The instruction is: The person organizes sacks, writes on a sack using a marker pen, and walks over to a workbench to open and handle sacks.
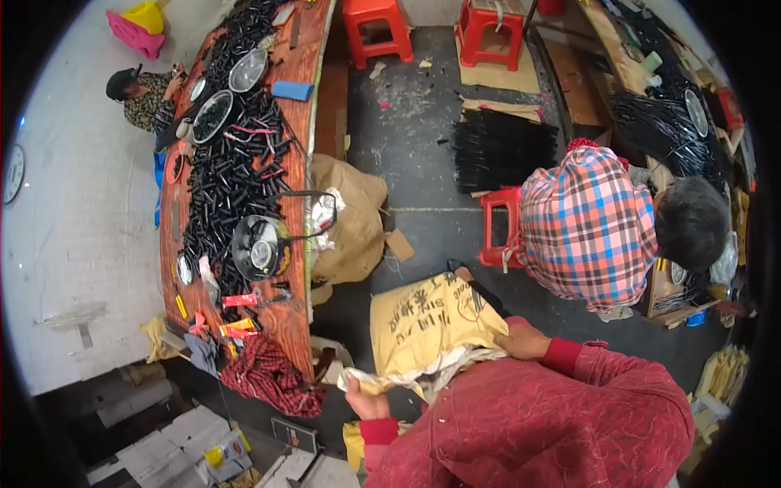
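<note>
A yellow sack (pixel 431 321) with black printed characters hangs in front of me at the lower middle, its white-lined mouth turned toward my body. My left hand (pixel 368 400) is closed on the left corner of the sack's open edge. At the opposite corner, my right hand (pixel 525 340) grips the sack, its fingers partly hidden against the material. What the sack holds is hidden.
A long red table (pixel 301 171) on the left bears many black pieces, bowls and a pan. One person (pixel 590 228) in plaid sits on a red stool (pixel 495 229) at right; another (pixel 146 93) stands behind the table. A brown sack (pixel 354 215) lies beside it.
</note>
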Demonstrator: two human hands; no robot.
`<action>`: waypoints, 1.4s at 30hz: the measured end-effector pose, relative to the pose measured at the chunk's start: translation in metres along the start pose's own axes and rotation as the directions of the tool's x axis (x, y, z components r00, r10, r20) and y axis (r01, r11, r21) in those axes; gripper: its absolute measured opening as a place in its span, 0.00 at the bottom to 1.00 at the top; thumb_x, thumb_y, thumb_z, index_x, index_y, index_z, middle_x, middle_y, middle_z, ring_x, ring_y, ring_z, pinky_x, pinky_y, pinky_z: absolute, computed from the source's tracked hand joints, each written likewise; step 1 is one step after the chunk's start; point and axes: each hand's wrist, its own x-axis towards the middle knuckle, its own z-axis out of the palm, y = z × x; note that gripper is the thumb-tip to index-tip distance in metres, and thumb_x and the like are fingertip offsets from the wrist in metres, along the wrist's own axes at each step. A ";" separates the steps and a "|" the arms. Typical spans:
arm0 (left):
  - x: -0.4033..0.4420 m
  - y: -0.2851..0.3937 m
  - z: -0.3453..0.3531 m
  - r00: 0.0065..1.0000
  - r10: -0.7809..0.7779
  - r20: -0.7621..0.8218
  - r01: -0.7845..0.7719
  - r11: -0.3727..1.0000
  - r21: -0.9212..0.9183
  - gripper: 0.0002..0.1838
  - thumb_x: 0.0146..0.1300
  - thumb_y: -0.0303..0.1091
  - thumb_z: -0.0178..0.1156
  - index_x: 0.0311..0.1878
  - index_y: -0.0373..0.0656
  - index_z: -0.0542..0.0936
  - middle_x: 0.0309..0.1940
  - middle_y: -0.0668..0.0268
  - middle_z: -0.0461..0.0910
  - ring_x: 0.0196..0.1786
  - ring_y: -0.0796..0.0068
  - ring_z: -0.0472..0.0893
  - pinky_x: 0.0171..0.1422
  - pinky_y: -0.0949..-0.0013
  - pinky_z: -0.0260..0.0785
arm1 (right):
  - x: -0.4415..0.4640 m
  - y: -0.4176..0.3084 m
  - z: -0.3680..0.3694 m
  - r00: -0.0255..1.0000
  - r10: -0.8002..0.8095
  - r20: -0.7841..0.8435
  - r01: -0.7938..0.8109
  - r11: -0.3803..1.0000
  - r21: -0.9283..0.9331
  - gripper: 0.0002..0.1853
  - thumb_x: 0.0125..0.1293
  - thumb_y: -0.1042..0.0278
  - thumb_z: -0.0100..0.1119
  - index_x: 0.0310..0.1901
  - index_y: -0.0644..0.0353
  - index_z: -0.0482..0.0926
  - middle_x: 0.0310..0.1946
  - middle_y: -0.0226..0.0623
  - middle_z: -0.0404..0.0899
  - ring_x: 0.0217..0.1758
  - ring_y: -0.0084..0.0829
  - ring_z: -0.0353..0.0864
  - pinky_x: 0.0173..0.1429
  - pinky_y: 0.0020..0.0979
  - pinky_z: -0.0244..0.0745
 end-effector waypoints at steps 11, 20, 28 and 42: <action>-0.052 0.002 0.187 0.974 0.008 0.224 -0.052 0.980 0.193 0.10 0.70 0.36 0.48 0.46 0.44 0.77 0.42 0.69 0.79 0.44 0.69 0.78 0.52 0.59 0.71 | -0.033 0.057 -0.064 0.997 -0.039 -0.071 0.047 0.993 0.113 0.29 0.67 0.46 0.41 0.43 0.68 0.79 0.40 0.60 0.79 0.46 0.55 0.79 0.51 0.47 0.71; -0.012 0.008 0.191 0.973 -0.027 0.229 -0.008 0.988 0.154 0.08 0.69 0.35 0.50 0.45 0.45 0.76 0.38 0.69 0.79 0.40 0.69 0.79 0.47 0.61 0.72 | -0.003 0.039 -0.047 0.978 0.019 -0.206 0.009 0.991 0.133 0.28 0.68 0.47 0.40 0.41 0.69 0.79 0.36 0.60 0.80 0.44 0.56 0.79 0.51 0.48 0.70; 0.073 0.062 0.178 0.930 -0.193 0.311 0.114 0.961 0.253 0.11 0.70 0.33 0.50 0.51 0.40 0.75 0.45 0.68 0.78 0.49 0.72 0.78 0.57 0.66 0.69 | -0.002 -0.035 -0.004 0.924 0.151 -0.351 -0.007 0.926 0.378 0.28 0.68 0.48 0.44 0.35 0.72 0.78 0.25 0.60 0.77 0.32 0.52 0.80 0.39 0.45 0.68; 0.109 0.077 0.212 0.841 -0.305 0.447 0.088 0.892 0.443 0.09 0.71 0.34 0.48 0.46 0.43 0.75 0.39 0.69 0.78 0.41 0.72 0.79 0.50 0.66 0.71 | -0.020 -0.069 0.057 0.850 0.431 -0.304 -0.165 0.765 0.622 0.25 0.67 0.51 0.44 0.42 0.70 0.77 0.36 0.67 0.77 0.47 0.60 0.77 0.49 0.46 0.68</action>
